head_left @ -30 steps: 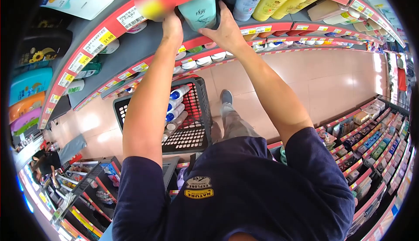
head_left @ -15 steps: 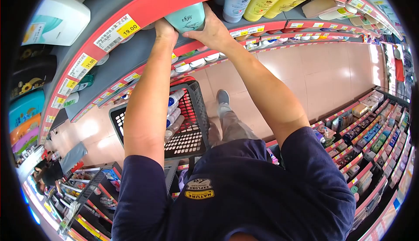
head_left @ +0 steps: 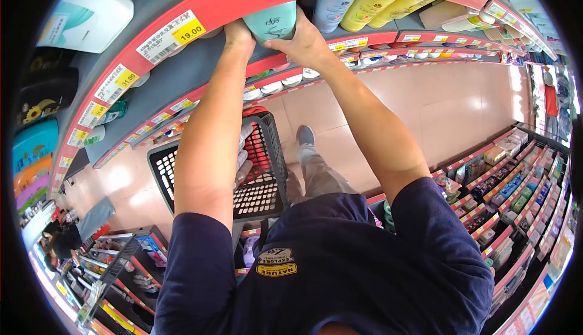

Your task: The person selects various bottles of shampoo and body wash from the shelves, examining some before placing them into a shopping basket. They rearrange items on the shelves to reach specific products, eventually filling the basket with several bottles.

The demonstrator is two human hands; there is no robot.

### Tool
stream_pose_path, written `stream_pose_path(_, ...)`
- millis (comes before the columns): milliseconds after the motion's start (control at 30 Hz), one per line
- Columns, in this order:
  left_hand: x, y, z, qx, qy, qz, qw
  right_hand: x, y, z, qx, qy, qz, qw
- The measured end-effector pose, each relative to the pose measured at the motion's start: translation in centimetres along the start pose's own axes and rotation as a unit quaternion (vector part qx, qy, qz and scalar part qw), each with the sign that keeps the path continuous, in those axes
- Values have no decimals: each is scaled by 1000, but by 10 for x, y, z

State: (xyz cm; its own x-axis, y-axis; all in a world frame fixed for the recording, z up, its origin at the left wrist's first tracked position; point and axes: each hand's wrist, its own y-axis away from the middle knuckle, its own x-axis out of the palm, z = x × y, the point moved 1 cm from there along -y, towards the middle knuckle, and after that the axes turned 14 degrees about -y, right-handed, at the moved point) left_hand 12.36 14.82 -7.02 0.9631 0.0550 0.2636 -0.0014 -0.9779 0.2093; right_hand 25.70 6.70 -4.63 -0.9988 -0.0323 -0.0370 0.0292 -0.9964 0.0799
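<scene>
A teal bottle (head_left: 271,24) with dark lettering on its front stands at the top of the view, between my two hands. The red shelf edge above hides its upper end. My left hand (head_left: 239,36) presses against the bottle's left side, its fingers mostly out of sight behind it. From the right, my right hand (head_left: 297,45) grips the same bottle, thumb across the lower front. Just right of it are a pale blue bottle (head_left: 331,13) and a yellow bottle (head_left: 367,11) on the same shelf.
A dark shopping basket (head_left: 278,159) with several bottles stands on the floor below my arms. Red-edged shelves curve along the top and left. A low display rack (head_left: 516,189) of small packs fills the right. A person (head_left: 64,241) is at far left.
The view has shifted slightly, so the shelf labels and basket sit a little differently. Both hands stay on the teal bottle, which appears slightly nearer the pale blue one.
</scene>
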Motion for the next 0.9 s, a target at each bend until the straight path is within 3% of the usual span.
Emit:
stream_pose_path(167, 2, 13, -10, -34, -36, -13, 999, -1, 0, -13, -77, 69, -20, 994)
stream_pose_path(267, -30, -6, 21, 7, -112, -45, 993, 3, 11, -30, -115, 81, -50, 989)
stream_pose_path(467, -74, 98, -14, 32, -190, 23, 981, 23, 75, -13, -149, 100, -101, 978)
stream_pose_path(533, -101, 143, -21, 24, -210, -1, 977, 32, 97, -24, -164, 154, -104, 969)
stream_pose_path(600, -137, 187, -14, 7, -270, -52, 961, 39, 120, -29, -154, 115, -94, 977)
stream_pose_path(767, -258, 294, 49, -22, -432, -124, 893, 66, 184, -75, -85, 106, 34, 990)
stream_pose_path(800, -279, 313, 62, 1, -517, -130, 846, 73, 198, -88, -78, 110, 68, 988)
stream_pose_path(867, -315, 346, 86, -43, -641, -105, 759, 88, 230, -96, -44, 131, 134, 981)
stream_pose_path(900, -331, 359, 102, -57, -659, -89, 744, 91, 237, -95, -26, 153, 161, 975)
